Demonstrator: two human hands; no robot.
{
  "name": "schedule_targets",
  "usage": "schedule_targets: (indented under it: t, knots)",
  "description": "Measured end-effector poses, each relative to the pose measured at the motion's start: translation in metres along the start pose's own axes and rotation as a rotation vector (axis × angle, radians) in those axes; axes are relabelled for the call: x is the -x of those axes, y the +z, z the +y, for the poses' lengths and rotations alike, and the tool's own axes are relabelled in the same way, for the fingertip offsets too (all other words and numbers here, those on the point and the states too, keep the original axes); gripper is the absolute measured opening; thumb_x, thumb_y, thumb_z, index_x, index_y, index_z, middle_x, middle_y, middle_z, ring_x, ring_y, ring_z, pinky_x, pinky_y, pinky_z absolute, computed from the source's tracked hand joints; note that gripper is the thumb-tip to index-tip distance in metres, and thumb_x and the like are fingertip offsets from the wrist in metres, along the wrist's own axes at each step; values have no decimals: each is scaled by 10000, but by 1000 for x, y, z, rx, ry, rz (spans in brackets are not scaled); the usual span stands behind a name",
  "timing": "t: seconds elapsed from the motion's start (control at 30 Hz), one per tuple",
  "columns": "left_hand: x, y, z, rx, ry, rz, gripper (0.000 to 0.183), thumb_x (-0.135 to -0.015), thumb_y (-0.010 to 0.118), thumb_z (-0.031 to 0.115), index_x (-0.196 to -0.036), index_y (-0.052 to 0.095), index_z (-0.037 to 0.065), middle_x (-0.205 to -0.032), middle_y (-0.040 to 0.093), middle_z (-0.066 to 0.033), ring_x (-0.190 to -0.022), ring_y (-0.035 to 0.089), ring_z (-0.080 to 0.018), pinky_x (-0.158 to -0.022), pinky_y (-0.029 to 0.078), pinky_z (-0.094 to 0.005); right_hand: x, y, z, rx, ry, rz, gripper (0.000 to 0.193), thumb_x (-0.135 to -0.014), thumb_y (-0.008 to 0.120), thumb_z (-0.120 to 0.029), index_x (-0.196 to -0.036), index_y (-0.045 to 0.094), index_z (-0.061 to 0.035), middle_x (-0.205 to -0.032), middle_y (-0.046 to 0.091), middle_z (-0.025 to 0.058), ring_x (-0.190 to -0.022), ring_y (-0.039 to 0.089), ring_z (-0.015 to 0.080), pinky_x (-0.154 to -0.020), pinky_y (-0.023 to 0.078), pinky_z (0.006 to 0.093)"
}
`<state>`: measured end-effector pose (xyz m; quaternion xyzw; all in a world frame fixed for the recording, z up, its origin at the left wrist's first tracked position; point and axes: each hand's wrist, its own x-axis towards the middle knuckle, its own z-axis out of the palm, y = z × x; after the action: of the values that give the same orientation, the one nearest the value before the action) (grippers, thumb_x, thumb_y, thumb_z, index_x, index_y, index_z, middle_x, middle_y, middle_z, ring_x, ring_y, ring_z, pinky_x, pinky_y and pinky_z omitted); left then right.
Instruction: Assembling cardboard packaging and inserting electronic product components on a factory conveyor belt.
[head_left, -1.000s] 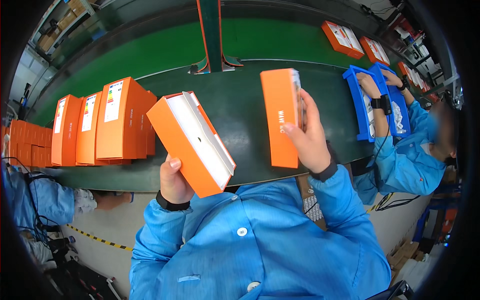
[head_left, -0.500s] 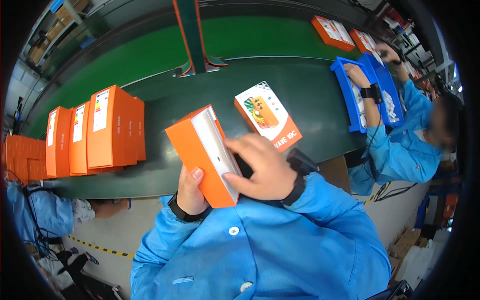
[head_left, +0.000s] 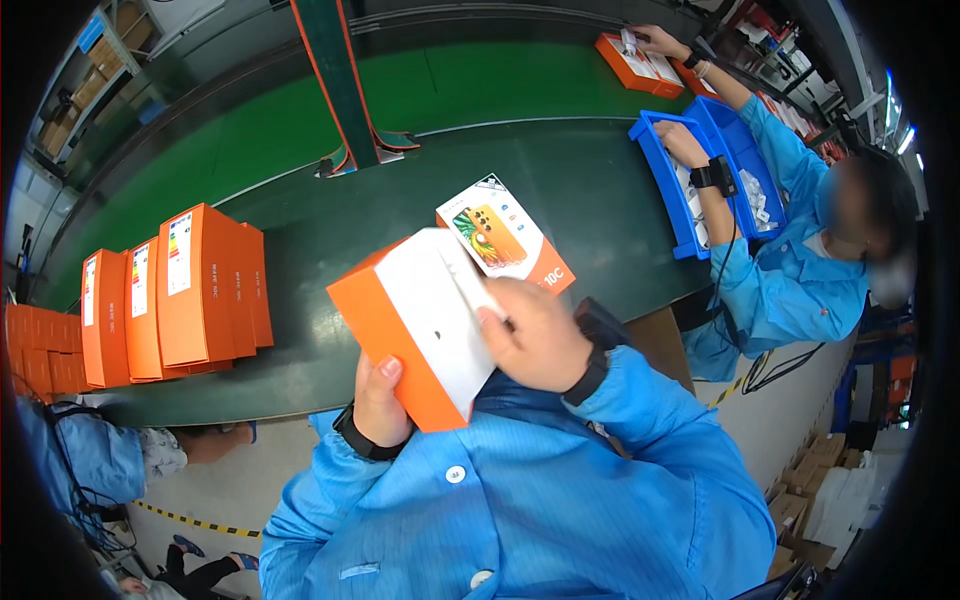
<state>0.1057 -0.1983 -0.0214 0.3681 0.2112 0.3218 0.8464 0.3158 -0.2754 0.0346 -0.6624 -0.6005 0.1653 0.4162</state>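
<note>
Holding an orange box (head_left: pixel 398 338) over the near edge of the table (head_left: pixel 310 310), the left hand (head_left: pixel 380 405) grips its left side; the right hand (head_left: pixel 540 335), blurred, seems to pinch its white flap (head_left: pixel 440 308).

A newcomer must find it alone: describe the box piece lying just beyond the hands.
On the green bench, look right of the orange boxes at the left. Just beyond the right hand and the orange box in the left hand lies the box piece, partly hidden. Unlike those boxes, it shows a white-and-orange face upward, with a picture of an orange phone.
</note>
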Motion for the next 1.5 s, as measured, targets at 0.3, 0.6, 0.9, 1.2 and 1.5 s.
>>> schedule_targets:
  t: [0.3, 0.6, 0.9, 1.2, 1.5]
  knots:
    - [-22, -7, -16, 150, -19, 248, 592, -1155, 457, 420, -1573, 453, 1, -1519, 616, -153, -1360, 640, -297, -1166, 508, -456, -35, -63, 42, 522, -25, 194, 377, -948, 645, -88, -1316, 673, -12, -996, 747, 179, -872, 722, 384, -788, 546, 507]
    - [-58, -8, -34, -4, -13, 235, 515, -1182, 412, 319, -1592, 447, 9, -1567, 581, -150, -1460, 550, -259, -1257, 400, -438, -34, -21, 67, 552, 99, -93, 339, -977, 712, -316, -1156, 678, -30, -1077, 748, 210, -982, 729, 414, -848, 554, 544]
    - [-61, -22, -14, -477, -9, 141, 692, -1101, 515, 107, -1719, 223, -6, -1530, 572, -167, -1324, 629, -249, -1080, 534, -375, -20, -9, 62, 572, 201, -43, 964, -810, 877, -514, -1485, 515, 71, -1510, 470, 329, -1301, 583, 500, -1036, 546, 538]
    - [-54, -40, 8, -1186, 161, 76, 585, -977, 747, 159, -1503, 574, -30, -1500, 543, -202, -1297, 601, -300, -967, 556, -359, -28, -11, 60, 502, 214, -55, 907, -818, 873, -422, -1491, 502, 59, -1490, 475, 351, -1281, 586, 523, -1069, 536, 530]
    - [25, -85, 9, -1551, 350, 321, 454, -878, 744, 54, -1315, 648, -22, -1372, 586, -232, -1321, 562, -425, -1137, 457, -470, -82, -81, 88, 541, 98, 284, 904, -807, 914, -368, -1473, 482, 63, -1484, 488, 362, -1326, 564, 534, -1113, 511, 531]
